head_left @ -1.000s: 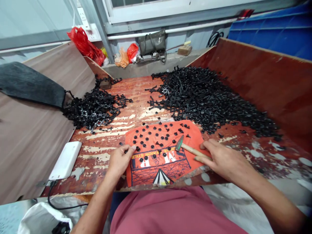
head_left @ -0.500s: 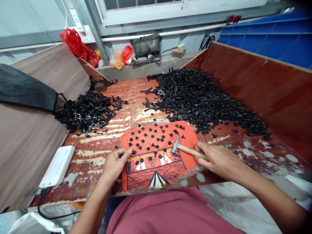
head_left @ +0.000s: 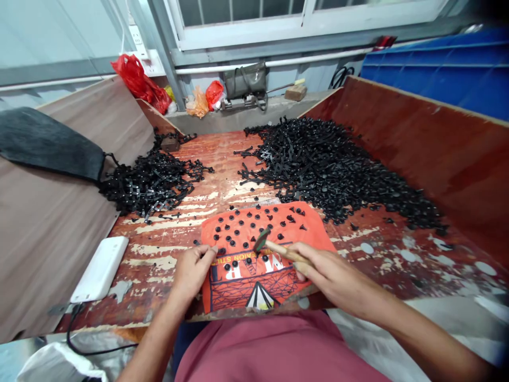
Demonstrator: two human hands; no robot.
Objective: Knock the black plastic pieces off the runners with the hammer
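An orange cloth (head_left: 318, 239) with printed lettering lies flat at the table's front, and several small round black parts (head_left: 237, 232) are spread over it. My right hand (head_left: 326, 270) is closed around the wooden handle of a small hammer (head_left: 284, 251). The hammer's head is over the middle of the cloth, among the black parts; whether it touches any I cannot tell. At the cloth's left edge rests my left hand (head_left: 193, 273), thumb and fingers drawn together. What these fingers pinch, if anything, is hidden.
Piles of black parts lie at the right (head_left: 318, 159) and left (head_left: 151, 183). A white power bank (head_left: 99, 269) with a cable lies at the left front. Wooden boards (head_left: 429, 127) wall the table's sides. A blue crate (head_left: 437, 74) stands beyond the right board.
My right hand has carried the hammer left, from the cloth's right side to over its middle. My left hand stays at the cloth's left edge. The view has shifted slightly.
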